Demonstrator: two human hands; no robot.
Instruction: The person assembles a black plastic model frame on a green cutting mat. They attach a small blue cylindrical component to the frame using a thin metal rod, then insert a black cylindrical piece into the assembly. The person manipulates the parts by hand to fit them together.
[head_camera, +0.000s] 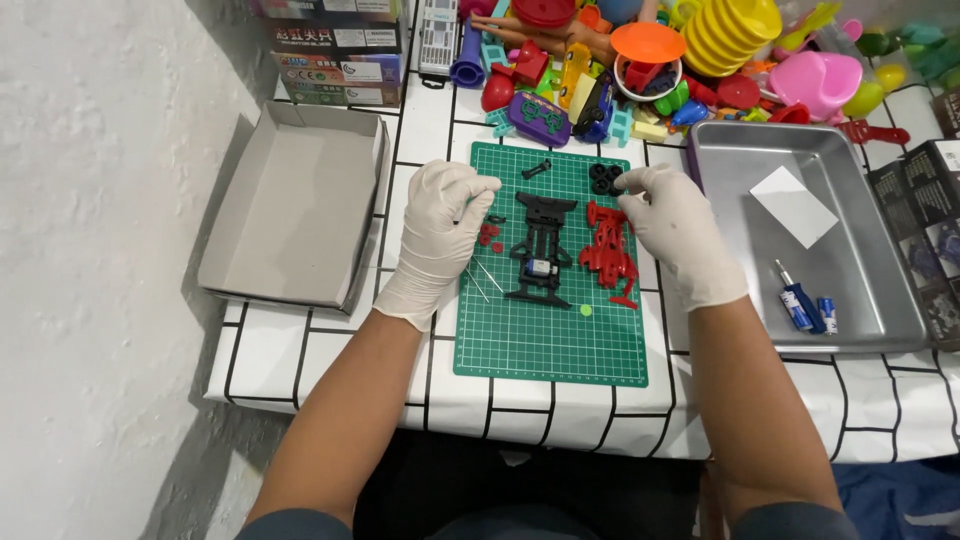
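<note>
Both gloved hands are over the green cutting mat (540, 340). Right hand (675, 225) is pinching the black wheels (604, 178) near the mat's far edge; left hand (445, 225) is loosely curled by the left edge, can't tell if it's holding anything. Black chassis (540, 250) sits mid-mat with the red body shell (608, 250) beside it.

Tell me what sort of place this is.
Probably a hobby or toy-assembly workbench at home. A green cutting mat holds a black toy car chassis and its red body shell between gloved hands; a heap of plastic toys sits behind, and a metal tray holds a small screwdriver.
</note>
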